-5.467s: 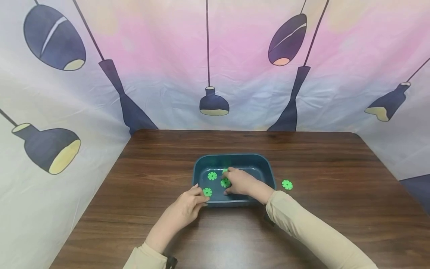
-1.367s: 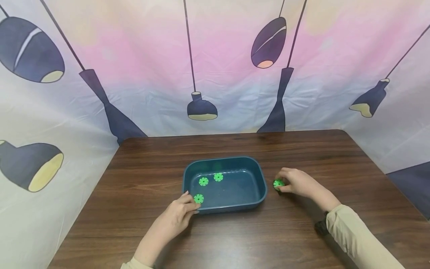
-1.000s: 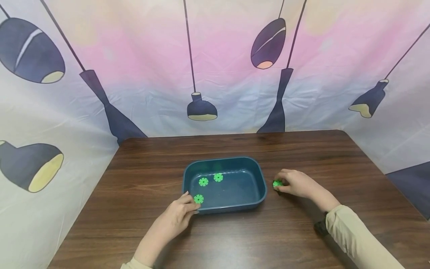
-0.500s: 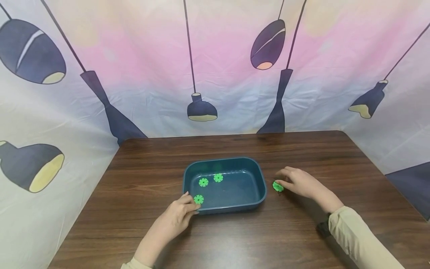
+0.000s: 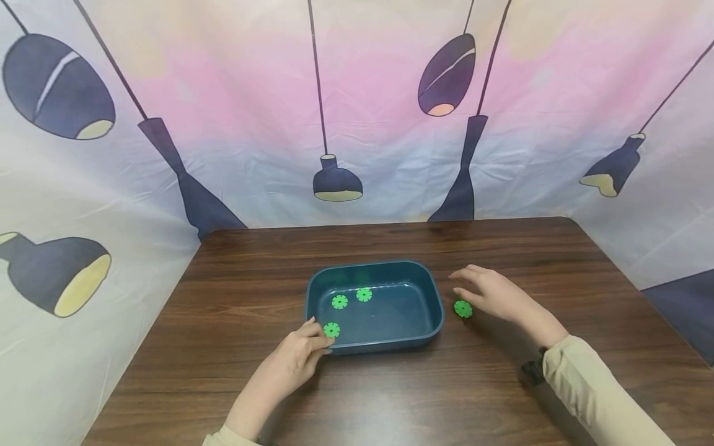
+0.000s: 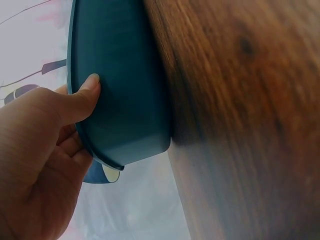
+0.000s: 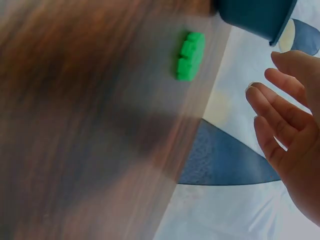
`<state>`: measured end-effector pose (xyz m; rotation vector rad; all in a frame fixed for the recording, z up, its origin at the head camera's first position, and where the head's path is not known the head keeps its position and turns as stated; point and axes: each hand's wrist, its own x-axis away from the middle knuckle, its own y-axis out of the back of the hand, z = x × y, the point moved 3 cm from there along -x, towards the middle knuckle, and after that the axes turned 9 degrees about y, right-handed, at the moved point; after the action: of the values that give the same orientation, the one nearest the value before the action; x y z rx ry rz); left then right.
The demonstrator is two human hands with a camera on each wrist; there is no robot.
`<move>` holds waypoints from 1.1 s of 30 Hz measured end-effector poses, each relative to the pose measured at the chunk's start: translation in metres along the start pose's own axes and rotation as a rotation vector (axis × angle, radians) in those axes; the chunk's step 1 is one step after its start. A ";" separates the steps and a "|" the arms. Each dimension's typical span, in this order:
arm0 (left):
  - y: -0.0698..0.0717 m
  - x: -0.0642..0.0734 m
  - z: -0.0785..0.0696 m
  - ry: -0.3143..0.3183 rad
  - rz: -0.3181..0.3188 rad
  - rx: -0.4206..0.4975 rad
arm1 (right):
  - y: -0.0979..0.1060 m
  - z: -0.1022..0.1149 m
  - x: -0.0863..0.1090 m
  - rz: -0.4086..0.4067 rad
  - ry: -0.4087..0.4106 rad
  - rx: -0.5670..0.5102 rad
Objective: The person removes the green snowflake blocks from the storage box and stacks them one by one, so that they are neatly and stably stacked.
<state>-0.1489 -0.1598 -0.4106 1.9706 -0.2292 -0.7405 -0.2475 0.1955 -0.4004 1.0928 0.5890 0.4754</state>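
Observation:
My left hand [image 5: 294, 356] grips the front left corner of a dark teal plastic tub [image 5: 385, 344]. In the left wrist view its thumb lies on the tub's outer wall, with fingers over the rim. Three green notched discs, like plastic snowflake building pieces, lie inside the tub; one disc [image 5: 331, 329] is close to the left fingertips. To the tub's right, another green disc [image 5: 463, 309] lies on the table; the right wrist view shows its thick notched edge [image 7: 190, 56]. Just above and behind it hovers my right hand [image 5: 496, 296], fingers spread and holding nothing.
The dark wood-grain table [image 5: 251, 297] carries the tub near its middle. A fabric backdrop [image 5: 379, 111] printed with hanging lamps stands behind the table and along both sides.
My right hand was in the tub among several discs, then held green at the table disc; it has since let go and lifted slightly. Three discs remain in the tub. Left hand keeps its grip.

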 end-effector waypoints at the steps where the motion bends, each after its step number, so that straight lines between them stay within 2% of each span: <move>1: 0.000 0.001 0.000 0.000 -0.002 -0.002 | 0.001 0.002 -0.002 0.000 0.000 -0.007; 8: 0.000 0.004 -0.001 -0.008 -0.014 -0.001 | 0.002 0.015 -0.009 -0.009 0.002 -0.016; 15: 0.001 0.006 -0.001 0.004 -0.001 -0.013 | 0.003 0.038 -0.020 -0.074 0.088 -0.056; 20: 0.002 0.007 -0.001 0.021 0.006 -0.016 | -0.004 0.063 -0.033 -0.105 0.145 -0.134; 23: 0.002 0.007 -0.001 0.032 0.017 -0.016 | -0.009 0.082 -0.041 -0.110 0.152 -0.195; 29: 0.002 0.003 -0.001 0.017 0.005 -0.020 | -0.020 0.114 -0.061 -0.117 0.167 -0.230; 33: 0.004 0.000 -0.001 0.032 0.020 -0.027 | -0.030 0.129 -0.075 -0.100 0.151 -0.241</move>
<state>-0.1474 -0.1608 -0.4071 1.9505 -0.2184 -0.6954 -0.2171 0.0496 -0.3687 0.7989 0.6962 0.5299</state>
